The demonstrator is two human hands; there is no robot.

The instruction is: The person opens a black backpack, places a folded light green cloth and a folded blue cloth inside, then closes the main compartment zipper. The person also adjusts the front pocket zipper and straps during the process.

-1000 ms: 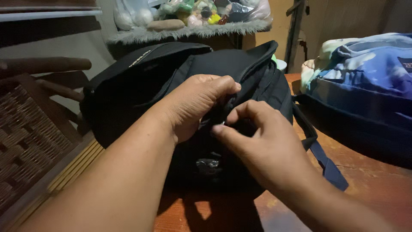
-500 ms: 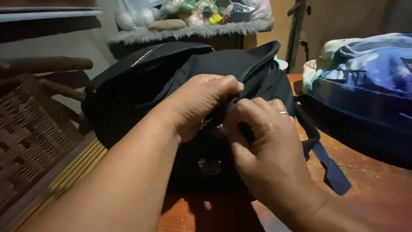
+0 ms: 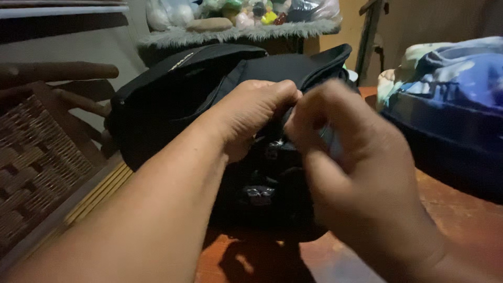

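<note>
Head view shows left hand (image 3: 251, 118) pinching the black bag (image 3: 173, 99) shut-fisted; blurred right hand (image 3: 346, 157), grip unclear, should steady first.

Right hand (image 3: 356, 173) motion-blurred — fingers' grip on the black bag (image 3: 173, 99) indistinct, fingertips hidden

Clear bags (image 3: 167, 11): at the far back on the grey fuzzy shelf (image 3: 293, 31), left end; whitish, rounded and crinkled plastic.
Bag at right end (image 3: 319, 8): same shelf, clear plastic with dark contents; details too small to tell.
Strip on black bag (image 3: 181, 60): thin pale mark on the top panel, slanted.
Signs, screens: none in view.
</note>
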